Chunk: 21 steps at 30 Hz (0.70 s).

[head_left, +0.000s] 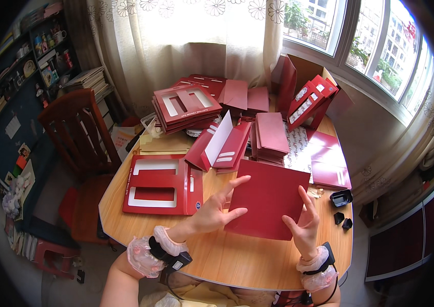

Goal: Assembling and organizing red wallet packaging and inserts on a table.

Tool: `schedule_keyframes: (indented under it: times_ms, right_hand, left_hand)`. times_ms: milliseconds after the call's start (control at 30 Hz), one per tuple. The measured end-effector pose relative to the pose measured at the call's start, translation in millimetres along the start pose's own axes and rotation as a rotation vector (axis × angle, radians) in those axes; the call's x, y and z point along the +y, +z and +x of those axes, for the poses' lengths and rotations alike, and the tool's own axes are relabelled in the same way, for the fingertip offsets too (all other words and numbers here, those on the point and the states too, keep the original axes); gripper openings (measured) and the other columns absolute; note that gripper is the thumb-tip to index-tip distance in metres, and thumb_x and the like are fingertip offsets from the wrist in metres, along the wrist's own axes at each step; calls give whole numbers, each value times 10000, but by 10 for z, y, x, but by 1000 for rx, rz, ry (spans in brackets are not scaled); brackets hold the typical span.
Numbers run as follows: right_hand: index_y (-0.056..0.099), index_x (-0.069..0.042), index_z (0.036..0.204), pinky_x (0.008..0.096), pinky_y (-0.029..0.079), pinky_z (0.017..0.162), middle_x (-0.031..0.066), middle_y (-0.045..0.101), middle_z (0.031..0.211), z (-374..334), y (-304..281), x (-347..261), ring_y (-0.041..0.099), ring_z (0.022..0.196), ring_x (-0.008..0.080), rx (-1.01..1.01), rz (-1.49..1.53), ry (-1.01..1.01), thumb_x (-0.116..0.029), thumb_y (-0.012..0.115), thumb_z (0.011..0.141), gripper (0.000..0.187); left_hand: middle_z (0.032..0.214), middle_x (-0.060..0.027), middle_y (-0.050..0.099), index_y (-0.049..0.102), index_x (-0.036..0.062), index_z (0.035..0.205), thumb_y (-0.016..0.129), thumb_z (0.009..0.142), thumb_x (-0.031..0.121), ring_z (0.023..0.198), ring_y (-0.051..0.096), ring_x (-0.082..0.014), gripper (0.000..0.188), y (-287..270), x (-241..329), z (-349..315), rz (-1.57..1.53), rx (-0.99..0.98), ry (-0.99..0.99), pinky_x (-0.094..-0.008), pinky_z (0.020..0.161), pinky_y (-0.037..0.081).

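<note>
A plain dark-red cardboard panel stands tilted above the near part of the table, held between my two hands. My left hand grips its left edge, with thumb and forefinger on the face towards me. At the right edge is my right hand, thumb in front and fingers along the side. The panel hides some fingertips. To the left lies a flat red box blank with two window cut-outs. Behind the panel, a partly folded red card with a white inner side leans on other red pieces.
A stack of red window blanks sits at the back left, beside folded red pieces. An open carton holds red boxes at the back right. Small black plastic parts lie at the table's right edge. A wooden chair stands left.
</note>
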State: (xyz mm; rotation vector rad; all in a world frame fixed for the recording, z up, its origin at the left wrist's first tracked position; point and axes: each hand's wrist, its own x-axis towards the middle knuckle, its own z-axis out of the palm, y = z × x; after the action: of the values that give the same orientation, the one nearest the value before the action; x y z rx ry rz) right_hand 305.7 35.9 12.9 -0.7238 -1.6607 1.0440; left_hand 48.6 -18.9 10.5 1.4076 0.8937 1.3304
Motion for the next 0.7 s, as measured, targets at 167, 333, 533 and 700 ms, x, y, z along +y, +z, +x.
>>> schedule_keyframes:
  times_ms: [167, 333, 533, 700]
  right_hand:
    - [569, 56, 1383, 338, 354, 1158, 120, 589, 1317, -77, -38, 96, 509, 1312, 226, -58, 9, 137, 141, 754, 757, 658]
    - [597, 56, 1350, 344, 405, 1126, 156, 643, 1314, -92, -77, 187, 564, 1281, 229, -83, 29, 73, 133, 773, 764, 617]
    - [582, 60, 1367, 318, 467, 1068, 144, 656, 1286, -79, -55, 57, 592, 1237, 213, -58, 127, 216, 151, 773, 759, 644]
    - [536, 48, 1421, 292, 508, 1013, 129, 635, 1298, -36, 34, 35, 607, 1197, 201, -111, 35, 96, 166, 768, 749, 721]
  left_hand:
    - [1375, -62, 619, 508, 73, 1459, 664, 958, -7, 1219, 601, -151, 530, -95, -136, 4, 150, 59, 13, -315, 1068, 477]
    - [1218, -22, 729, 669, 94, 1315, 707, 922, 20, 768, 535, -3, 402, -101, -236, 19, 230, 10, 161, -202, 694, 459]
    - [1266, -67, 699, 639, 36, 1342, 785, 864, 16, 1167, 619, -109, 500, -12, 75, -14, 271, 25, -107, -268, 1000, 516]
    - [1249, -74, 714, 637, 56, 1359, 805, 834, 10, 1057, 641, -77, 553, -53, -92, -21, 259, 40, 13, -244, 920, 546]
